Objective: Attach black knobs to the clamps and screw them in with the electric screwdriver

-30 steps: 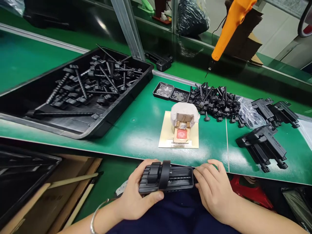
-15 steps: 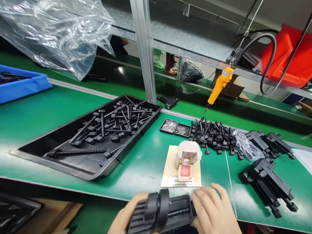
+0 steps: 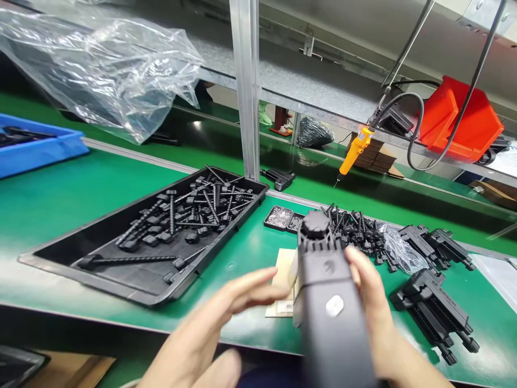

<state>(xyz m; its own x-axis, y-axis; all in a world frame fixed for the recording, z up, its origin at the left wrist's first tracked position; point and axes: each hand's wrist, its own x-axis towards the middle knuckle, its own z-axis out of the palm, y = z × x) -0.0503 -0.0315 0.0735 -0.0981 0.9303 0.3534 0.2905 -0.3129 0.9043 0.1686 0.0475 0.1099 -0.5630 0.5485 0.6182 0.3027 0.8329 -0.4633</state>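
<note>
A black plastic clamp-like housing [image 3: 331, 280], with a ribbed knob at its top and a small pale round spot on its face, stands upright near the camera, its lower part blurred. My right hand [image 3: 377, 312] grips it along its right side. My left hand [image 3: 226, 312] is off to its left with fingers stretched out and apart, holding nothing. Behind the housing, a cream board [image 3: 283, 264] with a pale block on it is mostly hidden. Similar black housings [image 3: 434, 307], one marked BOSCH, lie on the bench to the right.
A black tray [image 3: 161, 299] holds many threaded rods with knobs. More rods [image 3: 357, 229] are piled behind the housing, beside small boxes of tiny parts [image 3: 278, 217]. An orange electric screwdriver [image 3: 354, 152] hangs above. A metal post [image 3: 246, 97] rises behind; a blue bin [image 3: 44, 153] stands left.
The housing has been turned from lying sideways between both hands to upright in my right hand. My left hand has let go and moved apart. The camera view has shifted slightly.
</note>
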